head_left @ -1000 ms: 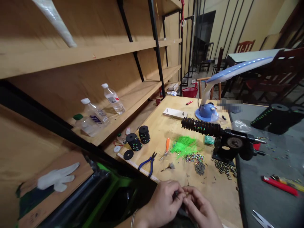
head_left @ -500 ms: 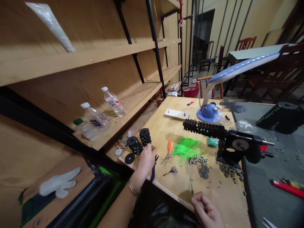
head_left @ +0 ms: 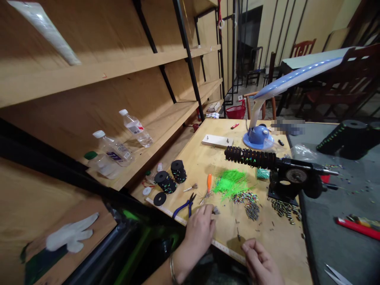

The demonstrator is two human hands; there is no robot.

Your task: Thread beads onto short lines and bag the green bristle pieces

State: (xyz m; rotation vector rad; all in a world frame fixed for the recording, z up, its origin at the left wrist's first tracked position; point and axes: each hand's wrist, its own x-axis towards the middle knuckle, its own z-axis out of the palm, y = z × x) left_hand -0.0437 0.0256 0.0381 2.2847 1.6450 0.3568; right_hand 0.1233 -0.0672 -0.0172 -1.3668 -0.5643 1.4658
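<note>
My left hand (head_left: pixel 199 227) is low over the front of the wooden table, its fingers bent and close together. A grey tuft (head_left: pixel 215 210) shows right beside its fingers; the tuft's stem is hidden under the hand. Blue-handled pliers (head_left: pixel 184 206) lie just left of it. My right hand (head_left: pixel 261 259), at the table's front edge, is closed in a pinch. Close to its fingertips is a small dark, thin piece (head_left: pixel 238 235); whether the fingers hold it I cannot make out. An orange-handled tool (head_left: pixel 209 183) lies farther in, next to bright green fibres (head_left: pixel 231 183).
Two black spools (head_left: pixel 165 182) and a black disc (head_left: pixel 160 199) stand left. Colourful beads (head_left: pixel 245 197) and small metal pieces (head_left: pixel 252 211) lie mid-table. Right of them is a black clamp-like device (head_left: pixel 286 176). Behind stands a blue lamp (head_left: pixel 257 137); scissors (head_left: pixel 335 274) lie right.
My left hand has left the black spools and moved right and nearer, over the grey tuft's stem. A small light-tipped piece now lies uncovered beside the spools. My right hand stays pinched.
</note>
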